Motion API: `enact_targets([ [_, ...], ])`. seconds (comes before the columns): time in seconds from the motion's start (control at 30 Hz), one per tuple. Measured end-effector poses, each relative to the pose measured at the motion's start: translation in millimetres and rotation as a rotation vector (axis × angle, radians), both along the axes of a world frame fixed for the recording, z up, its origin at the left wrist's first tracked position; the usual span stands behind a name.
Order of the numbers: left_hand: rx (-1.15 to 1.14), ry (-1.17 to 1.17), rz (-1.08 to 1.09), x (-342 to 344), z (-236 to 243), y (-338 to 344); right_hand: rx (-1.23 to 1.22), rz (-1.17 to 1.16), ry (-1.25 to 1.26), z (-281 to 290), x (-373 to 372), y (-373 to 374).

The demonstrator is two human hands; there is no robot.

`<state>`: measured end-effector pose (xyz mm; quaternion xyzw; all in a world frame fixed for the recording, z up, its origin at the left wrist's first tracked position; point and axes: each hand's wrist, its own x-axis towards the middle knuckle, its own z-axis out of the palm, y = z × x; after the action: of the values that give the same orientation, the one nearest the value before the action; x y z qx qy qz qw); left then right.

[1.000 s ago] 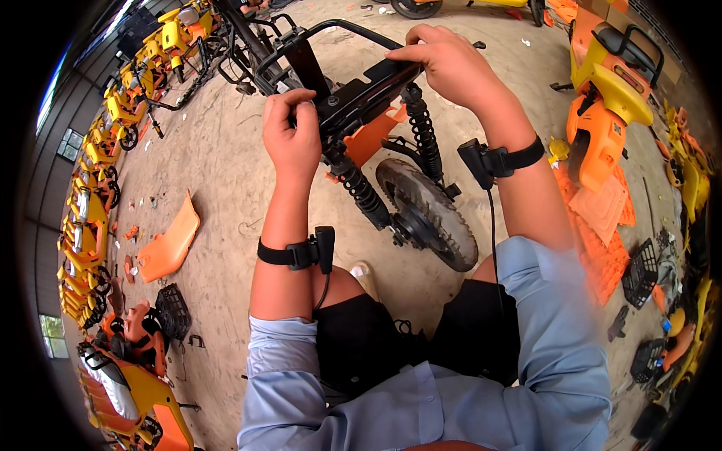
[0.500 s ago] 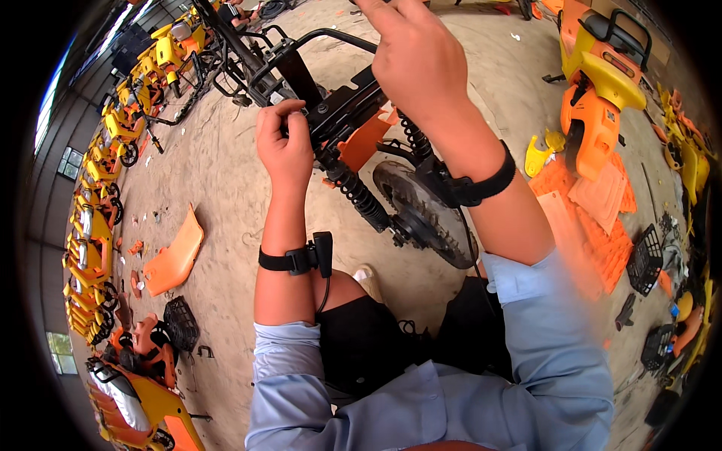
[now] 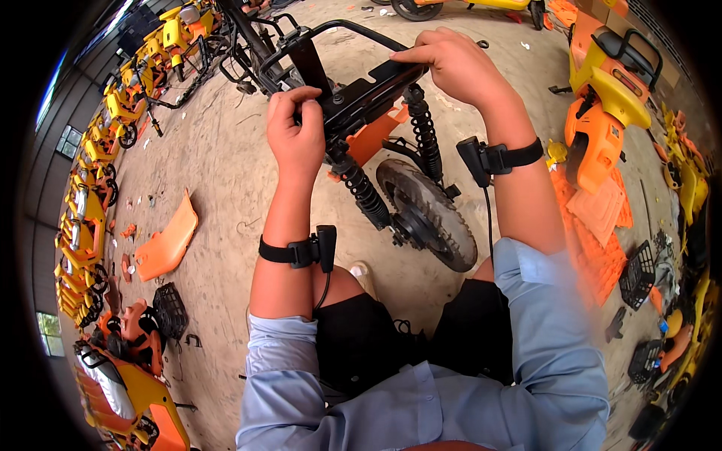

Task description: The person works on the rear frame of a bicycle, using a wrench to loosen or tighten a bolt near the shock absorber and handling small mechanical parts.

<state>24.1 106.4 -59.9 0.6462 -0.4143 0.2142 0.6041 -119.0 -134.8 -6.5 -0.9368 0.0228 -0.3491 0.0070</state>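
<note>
Over concrete (image 3: pixel 226 218), a black frame (image 3: pixel 365 98) sits between curled left hand (image 3: pixel 295 126) and right hand (image 3: pixel 460 66), grips unclear.

A stained concrete floor (image 3: pixel 226 161) spreads wide, dotted with small scraps (image 3: pixel 131 231). Beyond its left edge stands a grey panelled wall (image 3: pixel 43 218) with two small, bright windows (image 3: pixel 50 325) and a bright strip of light (image 3: pixel 50 89) higher up. Yellow scooters (image 3: pixel 89 231) line that edge.
</note>
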Motion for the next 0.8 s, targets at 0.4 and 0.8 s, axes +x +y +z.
enact_targets([
  [0.4, 0.000, -0.011, 0.022, 0.9, -0.9, -3.4, -0.082, -0.627, 0.042, -12.9, 16.9, 90.8],
  [0.8, -0.006, -0.015, 0.003, -0.7, 1.5, -3.3, 0.126, -0.185, -0.104, 20.0, -12.8, 34.5],
])
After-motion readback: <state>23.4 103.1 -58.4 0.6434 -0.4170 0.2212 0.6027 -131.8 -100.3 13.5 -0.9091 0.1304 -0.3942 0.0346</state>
